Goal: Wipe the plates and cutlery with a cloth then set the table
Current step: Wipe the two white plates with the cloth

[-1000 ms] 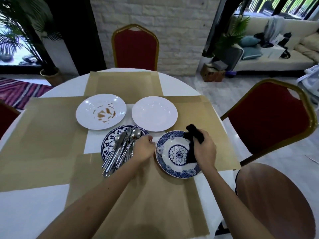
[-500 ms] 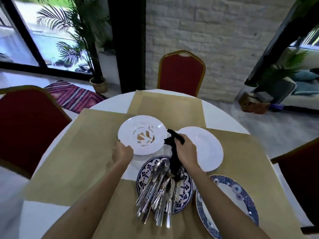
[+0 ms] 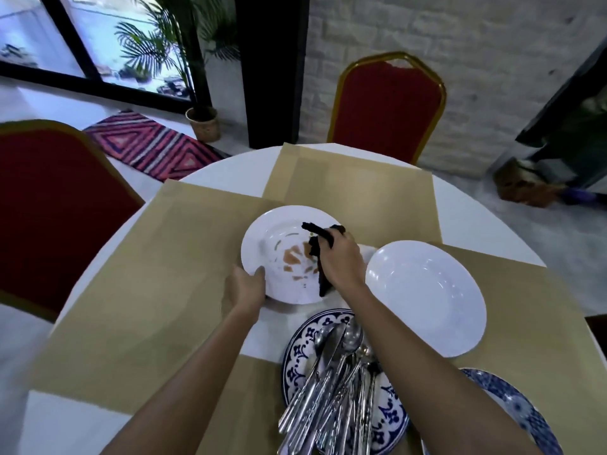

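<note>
The stained plate [image 3: 279,244] sits on the table [image 3: 230,170], just beyond the blue plate [image 3: 297,356] heaped with cutlery [image 3: 335,382]. I'd judge it stiff glazed china, slippery and breakable, so the near rim is the place to steady it. My left hand [image 3: 246,287] grips it there, thumb on top. My right hand [image 3: 341,261] is closed round the black cloth [image 3: 323,234], soft and limp, its tail draping into the plate's bowl. Half a second ago the cloth hung over the cutlery, short of this plate; now it lies across the stains.
</note>
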`<state>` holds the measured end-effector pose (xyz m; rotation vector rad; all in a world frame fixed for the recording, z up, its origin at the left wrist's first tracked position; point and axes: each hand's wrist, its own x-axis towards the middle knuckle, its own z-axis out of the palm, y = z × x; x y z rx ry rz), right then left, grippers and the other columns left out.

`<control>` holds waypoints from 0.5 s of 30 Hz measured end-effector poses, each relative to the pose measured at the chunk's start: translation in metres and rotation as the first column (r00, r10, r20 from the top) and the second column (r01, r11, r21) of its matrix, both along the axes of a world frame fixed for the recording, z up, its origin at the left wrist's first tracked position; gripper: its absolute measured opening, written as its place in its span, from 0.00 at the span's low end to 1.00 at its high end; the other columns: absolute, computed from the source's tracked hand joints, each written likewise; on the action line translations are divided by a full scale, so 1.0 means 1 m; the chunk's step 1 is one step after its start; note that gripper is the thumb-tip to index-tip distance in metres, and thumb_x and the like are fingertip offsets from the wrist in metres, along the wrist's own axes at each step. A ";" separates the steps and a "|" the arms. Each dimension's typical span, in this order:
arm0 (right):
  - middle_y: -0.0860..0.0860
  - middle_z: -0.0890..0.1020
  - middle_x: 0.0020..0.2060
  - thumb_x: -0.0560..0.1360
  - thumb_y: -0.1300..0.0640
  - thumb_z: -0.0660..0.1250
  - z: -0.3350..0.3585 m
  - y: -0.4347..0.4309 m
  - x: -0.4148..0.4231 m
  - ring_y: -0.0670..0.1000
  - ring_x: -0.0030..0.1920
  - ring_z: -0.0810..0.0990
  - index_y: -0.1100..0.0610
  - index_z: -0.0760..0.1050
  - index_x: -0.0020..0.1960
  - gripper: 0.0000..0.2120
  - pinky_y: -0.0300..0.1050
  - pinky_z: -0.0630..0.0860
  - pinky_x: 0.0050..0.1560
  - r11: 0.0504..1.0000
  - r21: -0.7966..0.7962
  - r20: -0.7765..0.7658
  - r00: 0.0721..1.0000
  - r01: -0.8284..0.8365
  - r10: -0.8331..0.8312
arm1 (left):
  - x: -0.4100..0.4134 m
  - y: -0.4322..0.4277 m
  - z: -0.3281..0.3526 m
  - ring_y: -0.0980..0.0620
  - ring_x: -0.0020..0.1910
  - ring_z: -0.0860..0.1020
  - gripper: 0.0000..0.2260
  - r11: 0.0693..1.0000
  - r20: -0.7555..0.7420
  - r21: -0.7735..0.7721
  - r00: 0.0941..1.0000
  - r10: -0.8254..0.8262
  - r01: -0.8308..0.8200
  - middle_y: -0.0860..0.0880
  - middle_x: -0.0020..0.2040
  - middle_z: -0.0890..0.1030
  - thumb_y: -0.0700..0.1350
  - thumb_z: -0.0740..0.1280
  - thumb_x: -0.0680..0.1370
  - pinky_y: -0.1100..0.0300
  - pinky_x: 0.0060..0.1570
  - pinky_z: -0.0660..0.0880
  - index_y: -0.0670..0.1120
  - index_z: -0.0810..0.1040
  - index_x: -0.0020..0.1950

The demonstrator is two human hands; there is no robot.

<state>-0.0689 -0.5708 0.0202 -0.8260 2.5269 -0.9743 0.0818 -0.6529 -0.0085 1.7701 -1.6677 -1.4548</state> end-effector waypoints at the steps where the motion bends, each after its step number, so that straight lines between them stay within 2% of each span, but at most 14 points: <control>1: 0.51 0.75 0.58 0.81 0.49 0.55 -0.001 -0.001 -0.001 0.54 0.54 0.76 0.52 0.75 0.63 0.16 0.49 0.73 0.50 1.000 0.013 -0.010 1.000 -0.008 0.008 | 0.001 -0.001 -0.004 0.44 0.47 0.78 0.11 1.000 -0.051 0.009 0.999 0.010 -0.010 0.48 0.49 0.78 0.50 0.64 0.76 0.44 0.49 0.78 0.46 0.71 0.55; 4: 0.51 0.75 0.61 0.81 0.48 0.54 -0.005 -0.002 0.001 0.55 0.59 0.75 0.50 0.73 0.66 0.17 0.51 0.73 0.53 0.998 0.064 -0.030 0.999 -0.022 0.024 | 0.002 0.000 -0.008 0.47 0.47 0.77 0.06 0.998 -0.193 0.053 0.980 0.039 -0.029 0.49 0.48 0.76 0.46 0.62 0.79 0.40 0.49 0.78 0.47 0.68 0.53; 7: 0.50 0.75 0.64 0.81 0.48 0.54 -0.004 -0.001 0.007 0.56 0.64 0.72 0.49 0.69 0.70 0.19 0.53 0.71 0.59 0.994 0.100 -0.055 0.997 -0.046 0.052 | 0.002 0.000 -0.005 0.45 0.51 0.77 0.06 0.995 -0.276 0.100 0.960 0.042 -0.015 0.46 0.54 0.75 0.43 0.61 0.80 0.39 0.49 0.78 0.47 0.66 0.55; 10: 0.52 0.76 0.65 0.82 0.49 0.54 0.008 0.000 0.011 0.59 0.65 0.71 0.51 0.65 0.73 0.21 0.53 0.71 0.59 0.994 0.095 -0.031 0.998 -0.051 0.055 | 0.003 0.001 0.010 0.43 0.55 0.75 0.09 0.988 -0.386 0.154 0.920 0.066 -0.006 0.44 0.58 0.72 0.40 0.59 0.81 0.46 0.42 0.80 0.44 0.63 0.59; 12: 0.55 0.77 0.62 0.82 0.49 0.53 0.022 0.001 0.014 0.60 0.64 0.72 0.52 0.60 0.76 0.23 0.53 0.73 0.56 0.994 0.099 -0.038 0.998 -0.055 0.059 | 0.007 0.002 0.020 0.42 0.56 0.75 0.09 0.988 -0.461 0.155 0.886 0.057 0.017 0.44 0.59 0.70 0.38 0.59 0.81 0.50 0.34 0.81 0.43 0.62 0.60; 15: 0.58 0.79 0.58 0.82 0.48 0.53 0.051 0.006 0.019 0.61 0.61 0.73 0.53 0.54 0.77 0.25 0.53 0.72 0.52 0.996 0.082 -0.074 0.996 -0.037 0.043 | 0.018 0.005 0.043 0.42 0.54 0.76 0.08 0.992 -0.523 0.110 0.853 0.005 0.061 0.42 0.60 0.70 0.39 0.59 0.82 0.55 0.31 0.81 0.44 0.62 0.58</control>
